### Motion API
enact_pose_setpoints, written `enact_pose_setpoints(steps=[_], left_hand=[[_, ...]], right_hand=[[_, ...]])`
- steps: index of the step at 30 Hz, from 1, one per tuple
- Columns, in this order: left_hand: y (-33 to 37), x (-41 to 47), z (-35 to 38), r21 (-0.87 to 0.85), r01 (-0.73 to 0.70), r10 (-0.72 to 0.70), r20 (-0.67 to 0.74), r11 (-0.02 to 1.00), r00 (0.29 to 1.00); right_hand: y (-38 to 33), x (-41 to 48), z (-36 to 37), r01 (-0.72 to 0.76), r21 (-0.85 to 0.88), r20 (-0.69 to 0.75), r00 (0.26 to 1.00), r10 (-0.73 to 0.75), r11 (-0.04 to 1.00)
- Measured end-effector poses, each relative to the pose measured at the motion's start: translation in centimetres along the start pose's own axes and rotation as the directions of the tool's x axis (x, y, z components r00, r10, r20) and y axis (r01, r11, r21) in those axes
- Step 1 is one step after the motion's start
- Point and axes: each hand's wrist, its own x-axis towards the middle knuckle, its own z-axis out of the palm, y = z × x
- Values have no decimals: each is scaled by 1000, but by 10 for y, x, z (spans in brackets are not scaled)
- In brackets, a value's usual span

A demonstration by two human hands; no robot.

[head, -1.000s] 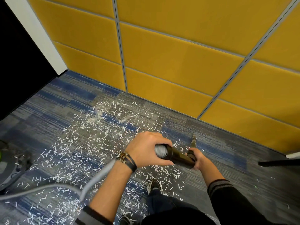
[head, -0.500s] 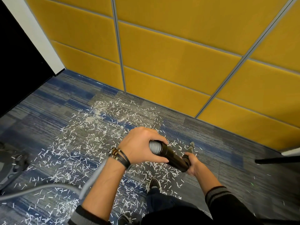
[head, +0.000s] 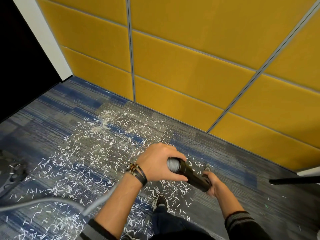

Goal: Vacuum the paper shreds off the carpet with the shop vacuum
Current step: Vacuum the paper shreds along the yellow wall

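Note:
White paper shreds (head: 90, 153) lie scattered over the blue-grey carpet (head: 52, 118), thick on the left and centre, thin on the right. My left hand (head: 159, 161) is shut around the grey ribbed hose (head: 172, 164) where it joins the black wand (head: 192, 175). Lower down, my right hand (head: 214, 184) grips the same wand. The nozzle tip (head: 207, 166) touches the carpet just beyond my right hand. The hose (head: 52, 201) loops away to the left across the floor.
A yellow panelled wall (head: 190, 66) closes the far side. A dark doorway (head: 20, 66) is at the left. The dark vacuum body (head: 10, 174) sits at the left edge. A black bar (head: 294, 180) juts in at right. My shoe (head: 161, 201) stands among shreds.
Both hands and the wand have drifted slightly left and back toward me, dragging the nozzle along the carpet. The view has shifted a little to the right.

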Motion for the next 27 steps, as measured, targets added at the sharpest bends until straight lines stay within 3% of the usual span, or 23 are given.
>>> enact_pose_setpoints(steps=[5,11,14,19,27], left_hand=[[-2,-8,-4,17,4,-4,34,1000,999],[-1,-18,-20,-5,0,0,-68,1000,998],[-1,-17,-9,1,4,-4,-5,1000,1000],[-6,-20,16,1,9,-9,56,1000,998],[-3,-32,-8,-43,0,-3,-63,999,998]], right_hand=[[16,-13,9,-44,62,13,999,43,997],[9,-24,12,18,152,45,999,-25,988],[12,-17,4,42,179,17,999,-46,983],[27,-18,2,-39,136,-20,999,42,990],[21,-26,8,28,130,18,999,-30,991]])
